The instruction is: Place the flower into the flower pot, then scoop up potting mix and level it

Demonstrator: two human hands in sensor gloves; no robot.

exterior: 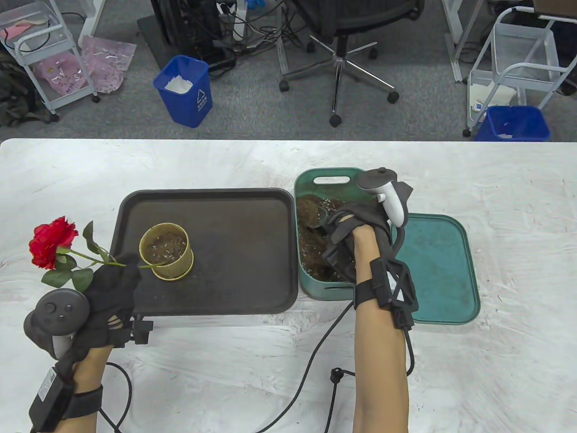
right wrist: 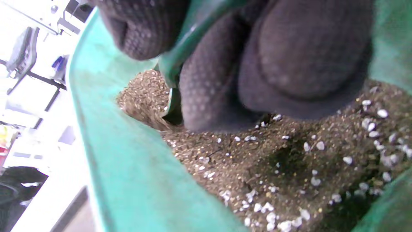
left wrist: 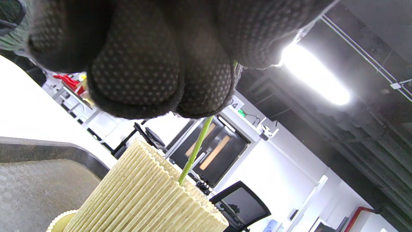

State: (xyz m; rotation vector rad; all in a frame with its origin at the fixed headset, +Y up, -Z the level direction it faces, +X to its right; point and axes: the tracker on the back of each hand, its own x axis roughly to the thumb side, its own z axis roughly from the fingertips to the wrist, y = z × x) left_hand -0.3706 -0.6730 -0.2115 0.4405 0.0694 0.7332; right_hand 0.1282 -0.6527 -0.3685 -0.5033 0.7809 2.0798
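The left hand point(exterior: 110, 288) pinches the one rose point(exterior: 53, 241) by its stem, whose tip sits in the single pot point(exterior: 166, 251) at the tray's point(exterior: 252, 293) left edge. The right hand point(exterior: 356, 232) grips one green scoop point(right wrist: 175, 64) buried in the mix point(right wrist: 289, 161) inside the one bin point(exterior: 331, 173).

black dotted gloves, wrist straps, trailing cables

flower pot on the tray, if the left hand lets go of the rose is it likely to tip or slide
Probably at some risk. The ribbed flower pot looks small and light, and the rose leans far out over its rim, held by the left hand, so the bloom's weight could lever it over. The potting mix inside the pot should steady it somewhat. On the tray it may slide.
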